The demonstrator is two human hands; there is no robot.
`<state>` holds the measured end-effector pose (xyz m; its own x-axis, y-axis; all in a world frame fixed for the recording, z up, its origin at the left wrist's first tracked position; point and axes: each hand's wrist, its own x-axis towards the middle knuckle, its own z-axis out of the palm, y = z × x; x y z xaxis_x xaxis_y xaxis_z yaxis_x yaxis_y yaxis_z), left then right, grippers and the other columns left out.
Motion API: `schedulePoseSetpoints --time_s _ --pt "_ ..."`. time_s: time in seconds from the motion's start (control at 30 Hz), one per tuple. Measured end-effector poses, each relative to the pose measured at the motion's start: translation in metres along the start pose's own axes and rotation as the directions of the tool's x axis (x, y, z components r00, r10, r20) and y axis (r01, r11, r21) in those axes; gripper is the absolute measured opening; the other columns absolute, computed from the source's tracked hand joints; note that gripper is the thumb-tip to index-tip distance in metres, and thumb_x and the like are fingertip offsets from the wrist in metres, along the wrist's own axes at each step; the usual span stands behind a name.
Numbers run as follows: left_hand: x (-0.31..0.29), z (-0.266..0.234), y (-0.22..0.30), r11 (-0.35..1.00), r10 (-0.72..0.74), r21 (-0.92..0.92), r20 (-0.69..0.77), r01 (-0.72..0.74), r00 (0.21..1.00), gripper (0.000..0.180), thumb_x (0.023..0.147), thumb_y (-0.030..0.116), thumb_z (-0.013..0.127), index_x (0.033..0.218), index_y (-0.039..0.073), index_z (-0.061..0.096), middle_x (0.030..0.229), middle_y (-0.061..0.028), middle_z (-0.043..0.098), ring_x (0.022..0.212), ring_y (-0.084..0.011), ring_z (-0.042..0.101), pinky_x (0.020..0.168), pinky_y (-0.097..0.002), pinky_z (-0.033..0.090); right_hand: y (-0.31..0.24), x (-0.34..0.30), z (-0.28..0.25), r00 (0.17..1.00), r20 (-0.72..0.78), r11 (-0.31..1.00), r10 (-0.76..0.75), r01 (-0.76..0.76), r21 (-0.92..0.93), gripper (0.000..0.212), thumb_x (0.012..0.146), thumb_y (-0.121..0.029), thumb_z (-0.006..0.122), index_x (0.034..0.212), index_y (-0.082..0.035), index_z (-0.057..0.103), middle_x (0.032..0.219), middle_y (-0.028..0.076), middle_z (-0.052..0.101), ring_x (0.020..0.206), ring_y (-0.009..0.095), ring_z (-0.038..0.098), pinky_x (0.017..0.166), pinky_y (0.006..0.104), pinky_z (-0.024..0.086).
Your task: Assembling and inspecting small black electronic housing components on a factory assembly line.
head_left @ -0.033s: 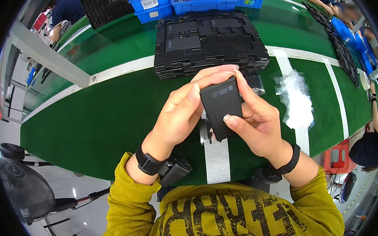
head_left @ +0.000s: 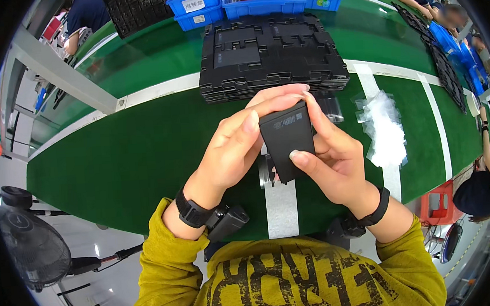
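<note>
A flat black rectangular battery [head_left: 287, 142] with pale print and a small square code near its top is held up in front of me, its lower end tilted toward me. My left hand [head_left: 230, 140] closes on its left side and top edge, the thumb by the upper left corner. From the right, my right hand [head_left: 335, 158] grips it, with the thumb pressed on its front and the index finger along the right edge up to the top corner. The back of the battery is hidden. Below it, a small clear and dark piece [head_left: 266, 171] lies partly covered.
Beyond my hands stands a stack of black moulded trays [head_left: 273, 56] holding flat black pieces. A pile of clear film pieces [head_left: 385, 130] lies on the green table [head_left: 105, 167] to the right. Blue bins [head_left: 264, 7] stand at the back. Other people work at the far right and far left.
</note>
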<state>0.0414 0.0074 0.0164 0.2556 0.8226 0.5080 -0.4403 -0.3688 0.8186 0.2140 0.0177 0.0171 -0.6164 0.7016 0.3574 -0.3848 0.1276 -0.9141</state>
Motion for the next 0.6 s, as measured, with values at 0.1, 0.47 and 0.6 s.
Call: schedulePoseSetpoints --time_s 0.1,0.47,0.6 --pt "0.001 -0.001 0.002 0.994 0.069 0.086 0.042 -0.073 0.997 0.046 0.095 0.036 0.031 0.123 0.005 0.049 0.132 -0.0231 0.037 0.121 -0.0330 0.038 0.100 -0.0424 0.030 -0.003 0.001 -0.001 0.994 0.042 0.979 -0.104 0.109 -0.175 0.062 0.080 0.008 0.054 0.136 0.001 0.028 0.127 0.014 0.048 0.094 0.009 0.055 0.079 0.0224 0.046" --pt "0.003 -0.006 0.011 0.956 0.018 0.291 0.070 -0.038 0.997 0.045 0.094 0.037 0.031 0.120 0.007 0.052 0.129 -0.0280 0.038 0.119 -0.0367 0.039 0.098 -0.0449 0.032 0.001 -0.001 -0.001 0.993 0.005 0.969 -0.114 0.112 -0.220 0.062 0.080 0.007 0.056 0.135 0.002 0.029 0.121 0.011 0.052 0.084 0.005 0.054 0.072 0.0205 0.045" --pt "0.001 -0.004 0.009 0.945 -0.002 0.327 0.028 -0.008 1.000 0.047 0.094 0.036 0.029 0.120 0.002 0.050 0.129 -0.0271 0.039 0.119 -0.0348 0.040 0.099 -0.0433 0.032 -0.002 -0.001 -0.001 0.999 -0.019 0.986 -0.030 0.026 -0.167 0.063 0.081 0.007 0.055 0.137 0.001 0.026 0.113 0.008 0.055 0.080 0.004 0.051 0.069 0.0187 0.043"
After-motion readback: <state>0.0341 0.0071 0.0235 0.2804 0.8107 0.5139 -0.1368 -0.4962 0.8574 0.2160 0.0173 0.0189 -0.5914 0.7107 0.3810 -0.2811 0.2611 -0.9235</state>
